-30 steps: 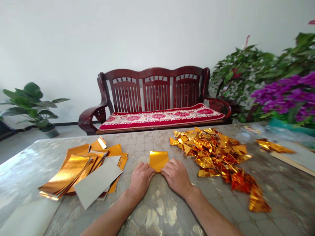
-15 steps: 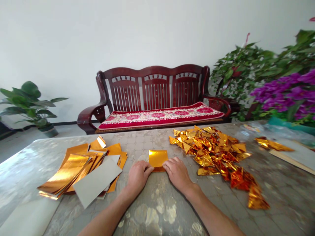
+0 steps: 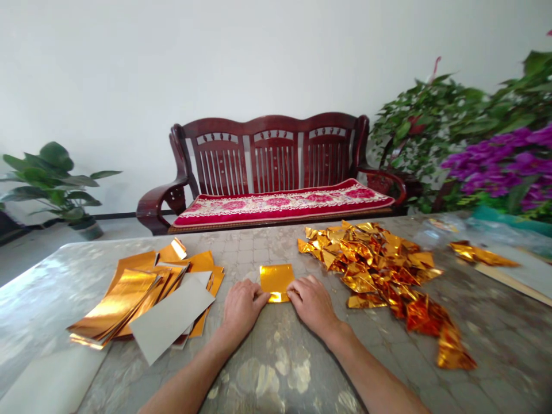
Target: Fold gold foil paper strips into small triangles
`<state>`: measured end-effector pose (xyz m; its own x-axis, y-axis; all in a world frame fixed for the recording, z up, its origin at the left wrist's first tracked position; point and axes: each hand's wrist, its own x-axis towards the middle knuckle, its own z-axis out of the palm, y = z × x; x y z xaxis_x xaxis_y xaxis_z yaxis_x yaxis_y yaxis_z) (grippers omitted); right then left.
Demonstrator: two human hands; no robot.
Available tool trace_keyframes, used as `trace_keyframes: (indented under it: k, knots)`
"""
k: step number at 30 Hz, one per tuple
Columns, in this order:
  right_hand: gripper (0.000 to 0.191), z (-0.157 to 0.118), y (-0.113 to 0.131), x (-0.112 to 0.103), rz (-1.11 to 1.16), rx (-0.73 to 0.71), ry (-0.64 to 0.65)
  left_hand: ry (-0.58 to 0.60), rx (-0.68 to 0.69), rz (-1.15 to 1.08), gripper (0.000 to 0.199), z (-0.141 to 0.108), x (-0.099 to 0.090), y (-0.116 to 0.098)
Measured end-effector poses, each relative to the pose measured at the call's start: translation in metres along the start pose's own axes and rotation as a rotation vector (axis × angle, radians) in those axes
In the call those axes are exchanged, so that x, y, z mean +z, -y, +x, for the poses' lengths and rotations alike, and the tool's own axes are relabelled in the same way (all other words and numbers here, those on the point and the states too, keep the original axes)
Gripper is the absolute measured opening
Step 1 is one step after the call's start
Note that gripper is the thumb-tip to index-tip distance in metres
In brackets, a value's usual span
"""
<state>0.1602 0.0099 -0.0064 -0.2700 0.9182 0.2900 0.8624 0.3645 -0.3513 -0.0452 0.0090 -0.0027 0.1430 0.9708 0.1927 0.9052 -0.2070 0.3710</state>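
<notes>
A gold foil sheet (image 3: 276, 278) lies on the table in front of me, its near edge folded into a bright narrow strip. My left hand (image 3: 244, 300) pinches the near left corner between thumb and fingers. At the near right corner, my right hand (image 3: 313, 300) is closed on the same sheet. To the left is a loose stack of gold sheets (image 3: 116, 299) with a pale grey sheet (image 3: 172, 317) on top. A pile of folded gold foil pieces (image 3: 371, 259) spreads to the right, trailing towards the near side.
The patterned table (image 3: 259, 345) also bears a pale sheet (image 3: 54, 379) at near left and clear plastic (image 3: 440, 230) at far right. Beyond stand a wooden bench (image 3: 276, 155) with a red cushion (image 3: 284, 202), a potted plant (image 3: 56, 184) and purple flowers (image 3: 504, 161).
The folded strip at the sheet's near edge now shines brighter and looks turned a little. Both hands keep nearly the same place; the whole view has shifted slightly.
</notes>
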Motion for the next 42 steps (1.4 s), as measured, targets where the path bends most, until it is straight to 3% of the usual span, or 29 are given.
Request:
trace_keyframes:
  k: [16, 33, 38, 42]
  knots:
    - [0.012, 0.001, -0.001, 0.002, 0.016, 0.023, -0.004, 0.004, -0.030, -0.062, 0.020, -0.001, -0.001, -0.001]
    - [0.009, 0.003, 0.003, 0.000, -0.061, 0.039, 0.021, 0.016, -0.053, 0.055, 0.018, -0.005, -0.002, -0.007]
    - [0.006, 0.003, 0.005, -0.001, -0.073, 0.076, 0.030, -0.042, 0.097, 0.000, 0.016, -0.007, 0.000, -0.008]
    - [0.010, 0.000, 0.008, 0.001, -0.114, 0.104, -0.007, 0.044, 0.310, -0.043, 0.025, -0.011, 0.006, -0.011]
